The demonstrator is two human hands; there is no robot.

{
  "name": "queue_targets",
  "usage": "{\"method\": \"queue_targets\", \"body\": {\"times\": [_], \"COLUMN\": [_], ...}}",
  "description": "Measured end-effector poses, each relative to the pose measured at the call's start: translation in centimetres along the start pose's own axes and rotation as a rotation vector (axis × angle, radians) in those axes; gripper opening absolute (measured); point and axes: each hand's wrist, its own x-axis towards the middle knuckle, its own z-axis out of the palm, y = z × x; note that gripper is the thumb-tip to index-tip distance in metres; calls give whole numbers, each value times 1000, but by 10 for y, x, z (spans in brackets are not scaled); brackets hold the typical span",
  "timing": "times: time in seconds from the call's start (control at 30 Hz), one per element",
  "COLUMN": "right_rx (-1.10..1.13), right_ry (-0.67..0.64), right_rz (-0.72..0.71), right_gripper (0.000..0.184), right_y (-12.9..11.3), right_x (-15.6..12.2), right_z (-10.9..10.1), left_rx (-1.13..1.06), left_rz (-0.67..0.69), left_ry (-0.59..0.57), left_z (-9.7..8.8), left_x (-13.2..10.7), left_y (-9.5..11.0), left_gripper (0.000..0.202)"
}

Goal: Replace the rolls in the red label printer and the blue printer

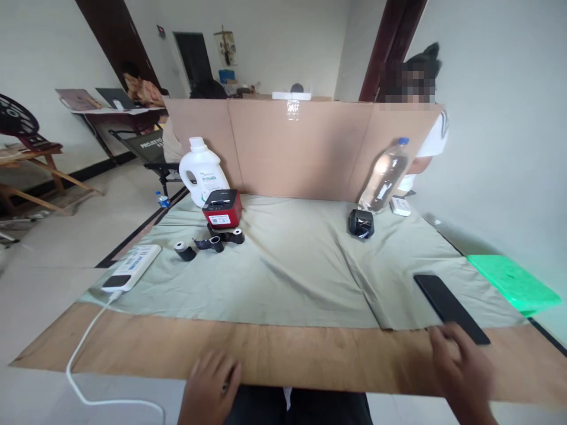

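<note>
My left hand [209,386] rests at the table's near edge with its fingers curled over the wooden board [274,354], nothing visibly in it. On the near right, my right hand [463,372] lies on the board with fingers bent down, its fingertips just short of a black phone [450,307]. A red and black label printer [222,208] stands at the far left of the grey-green cloth [292,265]. Small black rolls [208,243] lie in front of it.
A white jug [202,171], a clear plastic bottle [386,174], a black pouch [361,223] and a cardboard screen [301,147] line the back. A white power bank [132,267] with cable lies left; a green pad [511,283] lies right. Other people sit beyond the screen.
</note>
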Motion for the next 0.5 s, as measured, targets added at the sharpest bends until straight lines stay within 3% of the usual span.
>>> {"method": "queue_targets", "body": {"times": [0.1, 0.17, 0.27, 0.37, 0.5], "right_rx": [91, 152, 77, -34, -172], "right_ry": [-21, -69, -110, -247, -362], "right_rz": [-7, 30, 147, 301, 416], "right_gripper": [26, 35, 67, 92, 107], "right_y": [-7, -15, -31, -49, -67], "right_x": [85, 134, 192, 229, 247], "right_z": [64, 107, 157, 189, 215], "left_rx": [185, 230, 261, 261, 251], "left_rz": [-39, 9, 87, 118, 112], "left_ry": [25, 36, 13, -4, -20], "left_z": [3, 4, 8, 13, 16], "left_x": [39, 45, 39, 34, 32], "left_y": [-5, -6, -8, -12, -15], "left_gripper": [26, 39, 51, 57, 65]}}
